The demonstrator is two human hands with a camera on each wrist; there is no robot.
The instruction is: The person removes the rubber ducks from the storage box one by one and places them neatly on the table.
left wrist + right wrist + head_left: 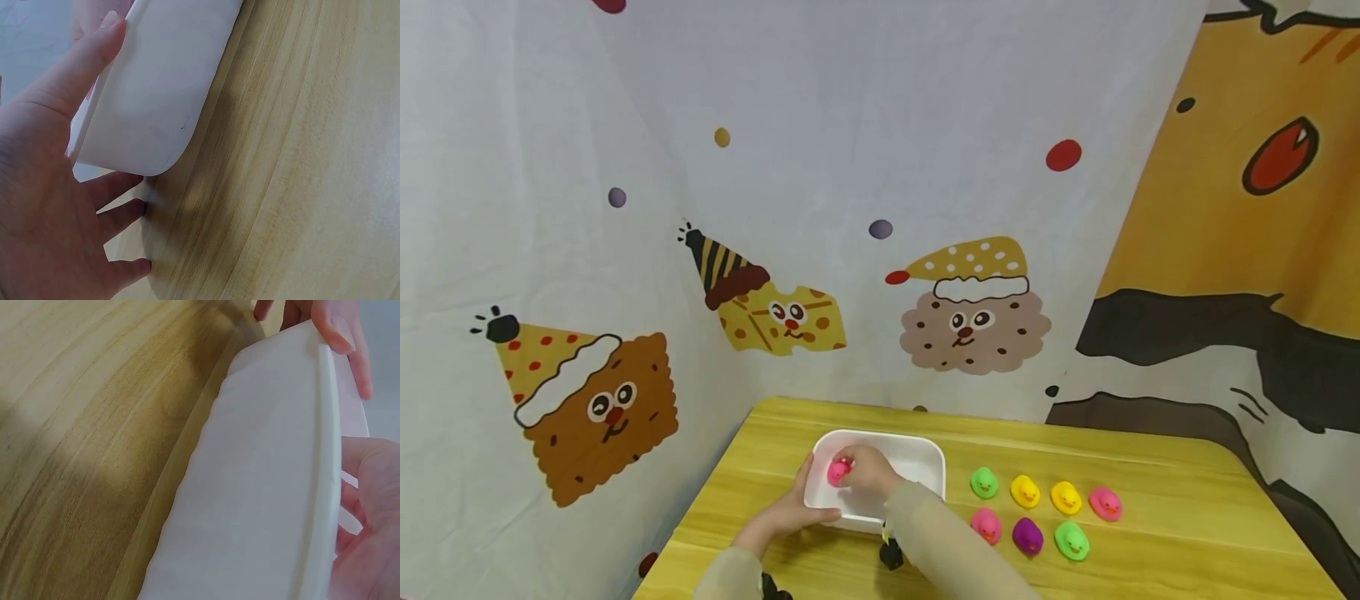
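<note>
A white plastic tub point(921, 458) stands on the wooden table, left of the middle in the head view. My left hand point(786, 512) grips its left end, with the thumb on the near rim. In the left wrist view the other fingers point(122, 219) spread around the tub's corner, low by the tabletop. Inside the tub, at its left end, my right hand point(871, 473) pinches a pink rubber duck point(837, 473). The right wrist view shows this hand point(375, 506) partly hidden behind the tub's wall, and the duck is out of sight there.
Right of the tub, several rubber ducks sit in two rows, among them a green duck point(984, 482), a yellow duck point(1025, 492) and a purple duck point(1027, 536). A cartoon-printed cloth point(820, 108) hangs behind the table point(1180, 533).
</note>
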